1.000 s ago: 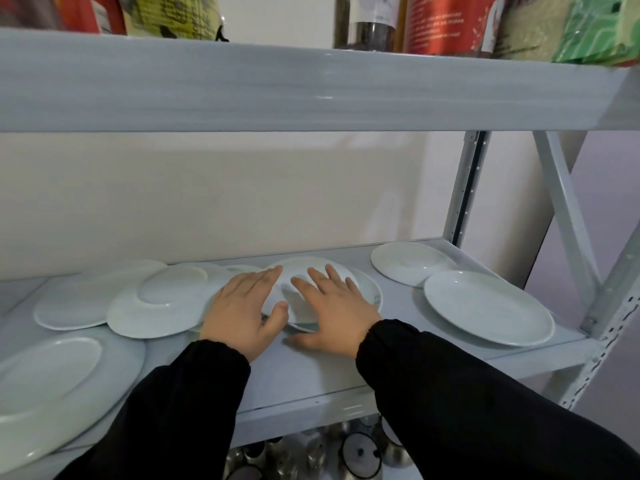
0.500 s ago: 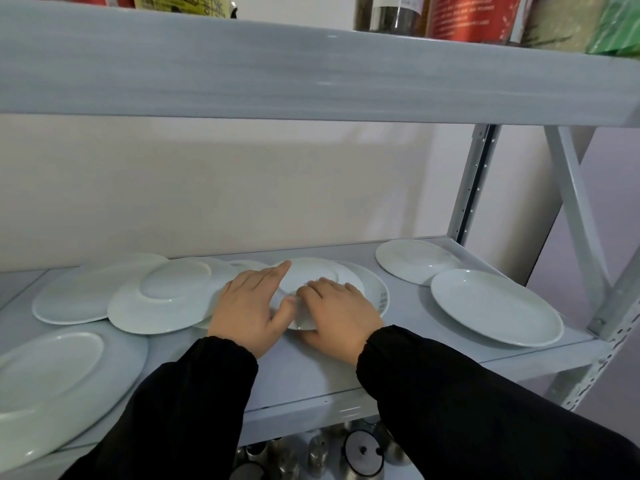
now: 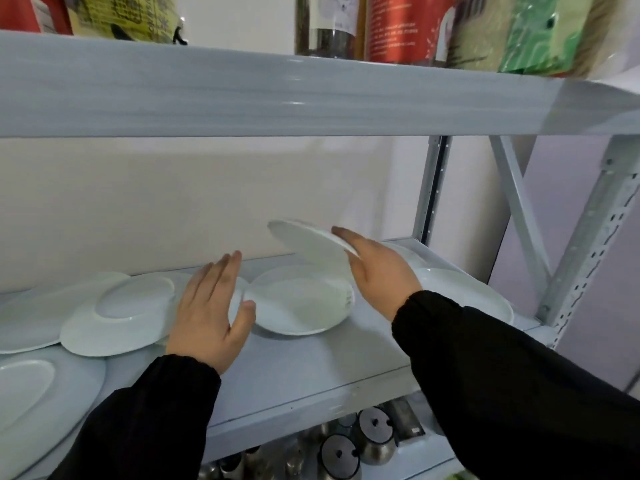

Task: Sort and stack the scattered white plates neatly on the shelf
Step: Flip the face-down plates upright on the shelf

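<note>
My right hand [image 3: 377,275] holds a small white plate [image 3: 311,245] by its near edge, lifted and tilted above the grey shelf [image 3: 294,368]. Under it a deeper white plate [image 3: 298,306] lies flat on the shelf. My left hand [image 3: 211,306] hovers with straight fingers just left of that plate, holding nothing. To the left lie overlapping white plates [image 3: 114,313], with a large one [image 3: 41,400] at the front left corner. Another white plate [image 3: 478,296] lies at the right, partly behind my right arm.
The upper shelf board [image 3: 311,95] hangs low overhead and carries jars and packets [image 3: 398,26]. Grey uprights and a diagonal brace [image 3: 519,209] close the right side. Metal lidded pots [image 3: 356,448] stand on the shelf below. A pale wall backs the shelf.
My right hand has lifted the small plate off the deeper plate and tilted it up to the right. My left hand has let go and drawn back to the left.
</note>
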